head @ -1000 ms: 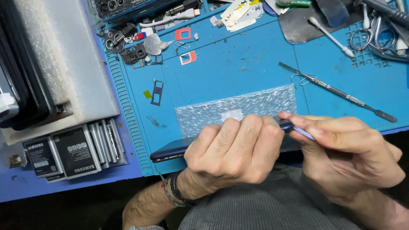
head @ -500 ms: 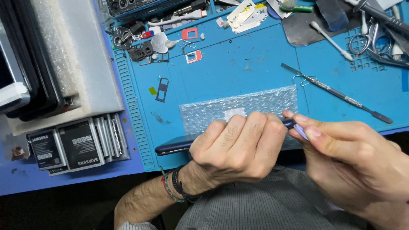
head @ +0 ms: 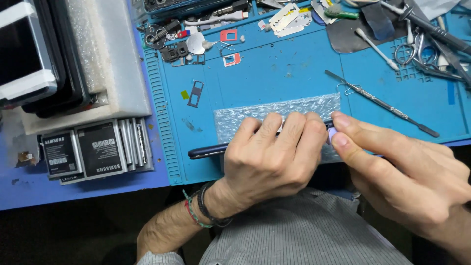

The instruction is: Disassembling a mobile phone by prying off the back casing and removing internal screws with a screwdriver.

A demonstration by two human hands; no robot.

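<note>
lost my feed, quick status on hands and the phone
Left hand clamped over dark phone, held edge-up. Right hand pinching small pale pick at phone's right end. Bubble wrap underneath, nothing blocking.

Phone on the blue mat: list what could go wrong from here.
1. The phone is held on edge by the left hand alone; a slip could drop it off the mat edge.
2. The right hand presses a small pick at its end; too much force might crack it.
3. The loose tray nearby could get knocked away.
</note>
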